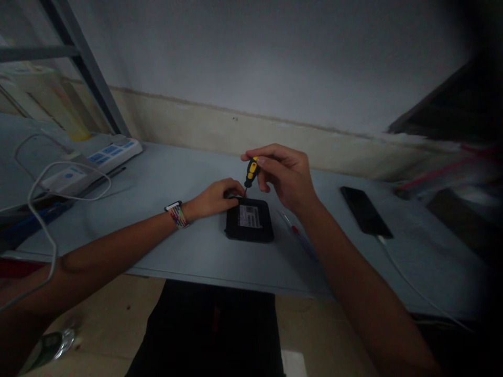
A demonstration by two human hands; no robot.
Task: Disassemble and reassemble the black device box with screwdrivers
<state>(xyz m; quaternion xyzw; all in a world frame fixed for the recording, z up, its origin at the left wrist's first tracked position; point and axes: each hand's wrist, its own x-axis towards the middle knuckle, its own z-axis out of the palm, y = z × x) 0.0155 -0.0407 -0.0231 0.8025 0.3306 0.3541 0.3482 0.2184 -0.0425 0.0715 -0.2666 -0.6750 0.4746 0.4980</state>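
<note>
A flat black box [259,209] with a white printed label [249,217] lies on the grey-blue table. My left hand [218,199] grips its far left corner, thumb on top and fingers along the back edge. In my right hand [288,175] is a small screwdriver [251,170] with a yellow and black handle, pinched near the top. Its shaft points down and its tip meets the box's far edge, close to my left fingertips. Exactly what the tip touches is too small to make out.
A pen [296,233] lies right of the box, partly behind my right forearm. Farther right is a black phone [365,212] with a white cable [408,280]. On the left are a white power strip [106,157] and a looping white cord [35,209]. A wall stands behind the table [188,256].
</note>
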